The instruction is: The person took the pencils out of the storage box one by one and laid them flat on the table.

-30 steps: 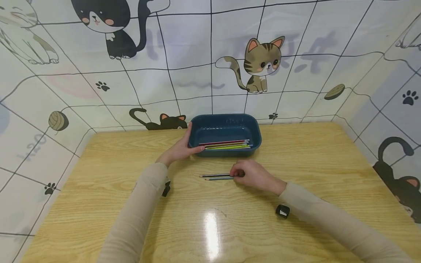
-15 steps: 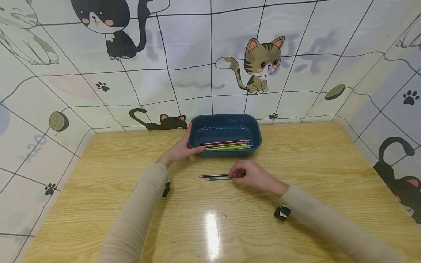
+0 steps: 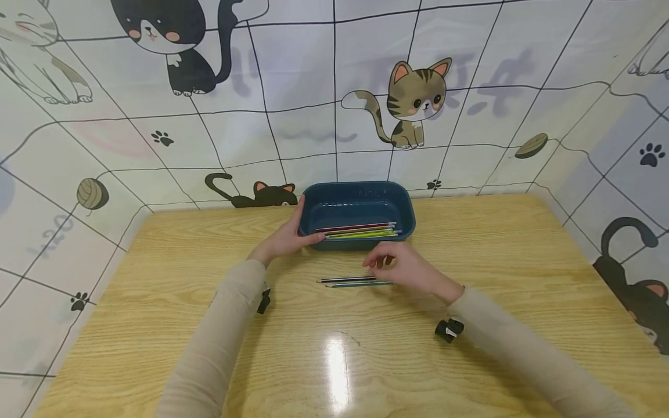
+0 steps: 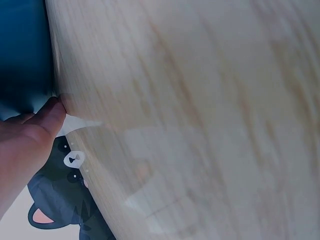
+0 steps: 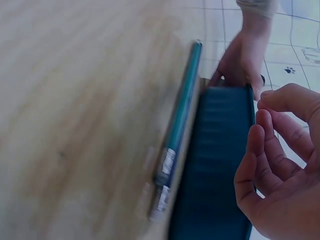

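Observation:
A dark blue plastic bin (image 3: pixel 358 245) stands against the wall, with several coloured pencils (image 3: pixel 360 230) lying along its near side. My left hand (image 3: pixel 284 238) rests against the bin's left end, fingers straight along the side and thumb by the front rim. Two pencils lie side by side on the table before the bin: a dark pencil (image 3: pixel 340 280) and a teal pencil (image 3: pixel 360 284), the latter large in the right wrist view (image 5: pixel 184 110). Just above their right ends hovers my right hand (image 3: pixel 405 267), fingers loosely bent with nothing between them.
The light wooden table (image 3: pixel 183 325) meets a cat-print wall covering (image 3: pixel 303 133) right behind the bin. Black wrist cameras (image 3: pixel 449 330) are strapped beneath both sleeves. A bright light reflection (image 3: pixel 336 371) shows on the tabletop's near part.
My right hand has come up off the two pencils, slightly toward the bin, its fingers loosening. Both pencils stay on the table. My left hand and the bin have not moved.

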### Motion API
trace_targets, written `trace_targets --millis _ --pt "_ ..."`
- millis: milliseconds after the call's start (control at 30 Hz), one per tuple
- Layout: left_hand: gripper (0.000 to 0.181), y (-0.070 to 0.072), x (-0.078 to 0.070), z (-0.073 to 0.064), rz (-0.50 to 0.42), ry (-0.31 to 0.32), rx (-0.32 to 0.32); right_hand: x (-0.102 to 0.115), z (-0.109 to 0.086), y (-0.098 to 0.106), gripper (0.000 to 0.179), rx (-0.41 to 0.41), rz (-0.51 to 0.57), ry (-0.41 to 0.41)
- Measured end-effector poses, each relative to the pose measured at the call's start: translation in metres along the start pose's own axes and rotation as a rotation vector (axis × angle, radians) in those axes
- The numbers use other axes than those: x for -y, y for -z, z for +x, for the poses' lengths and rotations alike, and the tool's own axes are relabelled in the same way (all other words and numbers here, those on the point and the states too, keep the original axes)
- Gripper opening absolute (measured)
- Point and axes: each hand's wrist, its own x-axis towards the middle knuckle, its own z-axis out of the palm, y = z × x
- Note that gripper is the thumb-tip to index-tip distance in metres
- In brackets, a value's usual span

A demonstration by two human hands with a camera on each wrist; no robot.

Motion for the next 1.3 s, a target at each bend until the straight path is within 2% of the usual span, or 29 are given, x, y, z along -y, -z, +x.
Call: trace_targets --millis 600,733,933,967,1167,1200,1300 --pt "0.107 0.001 0.0 -0.001 0.003 0.005 -0.003 -0.003 0.02 0.03 0.011 -0.093 0.009 0.012" --pt "0.107 0.0 0.0 -0.001 0.002 0.01 -0.004 -0.006 0.026 0.037 0.01 -0.107 -0.011 -0.021" --pt "0.107 0.0 0.0 0.001 -0.009 0.002 -0.007 -0.011 0.036 0.046 0.011 -0.092 -0.038 -0.055" --pt "0.107 0.002 -0.005 -0.002 -0.014 0.005 0.0 -0.012 0.038 0.047 0.012 -0.09 -0.044 -0.057" --pt "0.106 0.003 -0.007 -0.003 -0.005 0.008 0.01 -0.015 0.051 0.051 0.014 -0.052 -0.077 -0.111" --pt "0.106 0.002 -0.002 0.0 0.0 0.004 0.004 -0.016 0.053 0.052 0.015 -0.043 -0.084 -0.119" --pt "0.106 0.0 -0.002 -0.002 -0.009 0.006 0.0 -0.018 0.058 0.052 0.017 -0.023 -0.115 -0.13"
